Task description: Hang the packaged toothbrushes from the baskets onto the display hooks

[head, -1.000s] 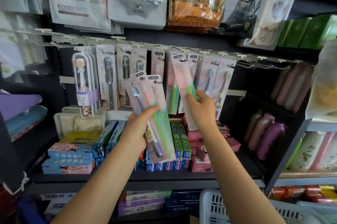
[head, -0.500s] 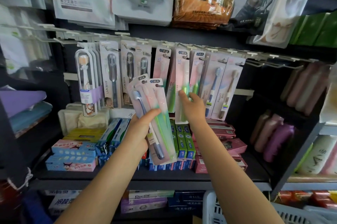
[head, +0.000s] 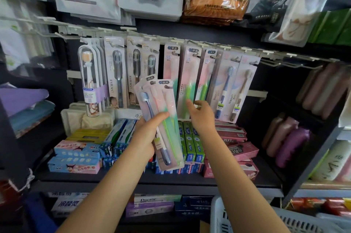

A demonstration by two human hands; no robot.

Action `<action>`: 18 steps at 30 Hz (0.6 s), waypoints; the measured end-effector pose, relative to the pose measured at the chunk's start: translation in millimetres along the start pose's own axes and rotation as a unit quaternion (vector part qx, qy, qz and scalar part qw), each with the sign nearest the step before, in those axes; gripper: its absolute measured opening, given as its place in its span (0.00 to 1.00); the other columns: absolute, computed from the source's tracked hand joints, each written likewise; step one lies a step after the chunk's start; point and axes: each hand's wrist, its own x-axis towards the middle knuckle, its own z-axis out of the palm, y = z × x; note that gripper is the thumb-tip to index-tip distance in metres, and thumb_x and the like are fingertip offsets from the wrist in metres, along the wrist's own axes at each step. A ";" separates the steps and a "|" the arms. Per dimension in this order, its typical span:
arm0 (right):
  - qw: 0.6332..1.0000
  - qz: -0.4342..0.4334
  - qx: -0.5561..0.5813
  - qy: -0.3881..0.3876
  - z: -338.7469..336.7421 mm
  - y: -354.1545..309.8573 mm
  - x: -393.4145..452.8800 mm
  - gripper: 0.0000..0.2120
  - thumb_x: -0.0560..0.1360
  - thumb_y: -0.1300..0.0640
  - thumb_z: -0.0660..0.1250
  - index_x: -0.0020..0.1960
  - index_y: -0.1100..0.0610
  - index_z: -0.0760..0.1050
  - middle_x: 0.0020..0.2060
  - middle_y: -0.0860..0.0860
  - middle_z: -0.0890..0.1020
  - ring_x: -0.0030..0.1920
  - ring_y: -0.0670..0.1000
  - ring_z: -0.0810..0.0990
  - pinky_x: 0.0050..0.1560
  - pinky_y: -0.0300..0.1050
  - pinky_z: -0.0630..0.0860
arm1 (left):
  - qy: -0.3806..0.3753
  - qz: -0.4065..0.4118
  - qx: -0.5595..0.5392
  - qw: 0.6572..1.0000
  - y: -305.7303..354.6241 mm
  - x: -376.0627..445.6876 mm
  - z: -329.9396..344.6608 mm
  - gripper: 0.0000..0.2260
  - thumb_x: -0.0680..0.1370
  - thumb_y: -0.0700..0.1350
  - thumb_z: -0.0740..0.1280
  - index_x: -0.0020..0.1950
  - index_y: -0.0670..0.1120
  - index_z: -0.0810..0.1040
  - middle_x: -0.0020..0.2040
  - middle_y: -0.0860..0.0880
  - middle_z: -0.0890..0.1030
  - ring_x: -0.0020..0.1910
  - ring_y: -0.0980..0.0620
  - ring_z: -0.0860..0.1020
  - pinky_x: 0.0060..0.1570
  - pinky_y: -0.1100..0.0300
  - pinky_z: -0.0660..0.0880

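since a moment ago the right hand has let go of the pink-green pack, now hanging on its hook, and hovers below it, fingers loosely spread. left of that pack, the left hand grips a fan of packaged toothbrushes.

Packaged toothbrushes hang from display hooks above boxes on a shelf.
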 end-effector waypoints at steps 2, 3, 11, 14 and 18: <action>0.998 -0.024 0.055 -0.031 -10.6 2.1 -22.5 0.16 0.82 0.44 0.63 0.55 0.58 0.77 0.43 0.50 0.80 0.40 0.49 0.77 0.44 0.46 0.73 | -0.012 0.005 -0.001 1.000 0.2 -0.4 0.3 0.18 0.73 0.44 0.76 0.62 0.52 0.80 0.52 0.44 0.86 0.52 0.43 0.85 0.50 0.47 0.81; 0.994 -0.031 0.073 -0.077 -15.3 1.1 -35.2 0.16 0.82 0.46 0.64 0.52 0.58 0.78 0.38 0.49 0.79 0.37 0.47 0.76 0.41 0.44 0.72 | -0.023 0.010 -0.003 1.000 -0.2 -0.2 1.2 0.17 0.74 0.44 0.75 0.62 0.51 0.80 0.52 0.44 0.86 0.51 0.43 0.85 0.49 0.47 0.81; 0.976 -0.025 0.154 -0.150 -33.3 15.8 -61.3 0.05 0.79 0.54 0.71 0.50 0.56 0.80 0.44 0.57 0.84 0.41 0.49 0.80 0.46 0.45 0.77 | -0.060 0.018 0.015 0.998 -9.2 -5.1 28.1 0.16 0.75 0.41 0.74 0.62 0.50 0.81 0.52 0.42 0.86 0.51 0.42 0.85 0.51 0.44 0.82; 0.975 -0.010 0.186 -0.119 -40.4 16.7 -62.6 0.07 0.80 0.55 0.70 0.54 0.58 0.78 0.46 0.59 0.85 0.43 0.56 0.83 0.48 0.55 0.81 | -0.046 0.019 0.008 0.999 -13.0 -3.6 35.7 0.16 0.75 0.40 0.74 0.62 0.49 0.81 0.52 0.42 0.86 0.50 0.43 0.85 0.47 0.47 0.83; 0.978 -0.030 0.199 -0.062 -55.0 18.1 -55.8 0.05 0.82 0.55 0.67 0.56 0.54 0.78 0.48 0.56 0.86 0.51 0.61 0.85 0.54 0.58 0.82 | -0.026 0.023 0.006 0.999 -15.4 -1.0 41.4 0.14 0.75 0.39 0.73 0.60 0.48 0.81 0.48 0.43 0.86 0.47 0.44 0.85 0.45 0.51 0.81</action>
